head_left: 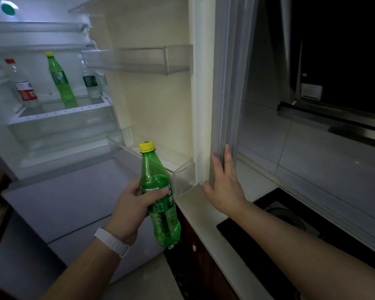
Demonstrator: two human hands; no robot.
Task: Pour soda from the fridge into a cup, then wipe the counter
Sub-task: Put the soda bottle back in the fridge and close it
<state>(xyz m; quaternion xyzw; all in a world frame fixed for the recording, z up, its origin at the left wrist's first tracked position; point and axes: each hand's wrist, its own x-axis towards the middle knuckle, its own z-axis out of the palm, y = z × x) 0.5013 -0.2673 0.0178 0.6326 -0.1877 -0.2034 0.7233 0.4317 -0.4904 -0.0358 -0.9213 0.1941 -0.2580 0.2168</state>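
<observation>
My left hand point(133, 203) grips a green soda bottle point(160, 204) with a yellow cap, held upright in front of the open fridge. The bottle is partly full. My right hand point(224, 182) lies flat with fingers apart against the outer edge of the open fridge door point(204, 94), holding nothing. Inside the fridge point(41, 118) a second green bottle point(61, 83) with a yellow cap stands on a shelf. No cup is in view.
A red-capped bottle point(23, 85) and a clear dark-labelled bottle point(91, 83) stand beside the second green one. Empty door bins point(139, 59) hang on the door. The pale counter edge point(206, 217) with a black stove top point(279, 217) runs at the right.
</observation>
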